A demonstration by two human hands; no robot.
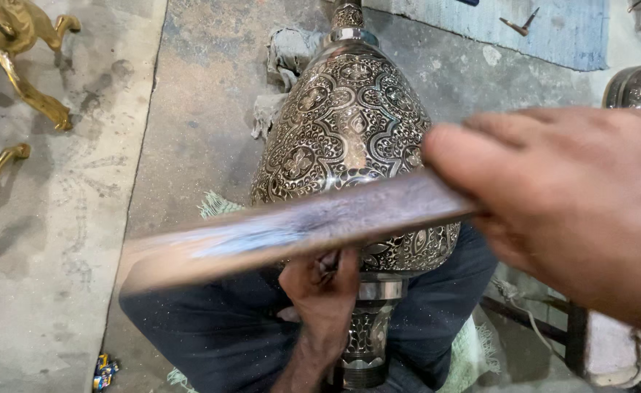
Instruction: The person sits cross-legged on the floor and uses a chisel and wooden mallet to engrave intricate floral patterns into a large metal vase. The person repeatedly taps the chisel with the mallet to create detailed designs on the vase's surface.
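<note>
Right hand (575,204) clamped on long flat blurred metal bar (291,229) across engraved silver bulbous metal vase (349,138); left hand (324,291) grips vase's neck, steadying it

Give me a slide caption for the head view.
Right hand holds flat bar across engraved metal vase; left hand below.

dusty grey concrete floor (58,306), blue mat (553,29).
</note>
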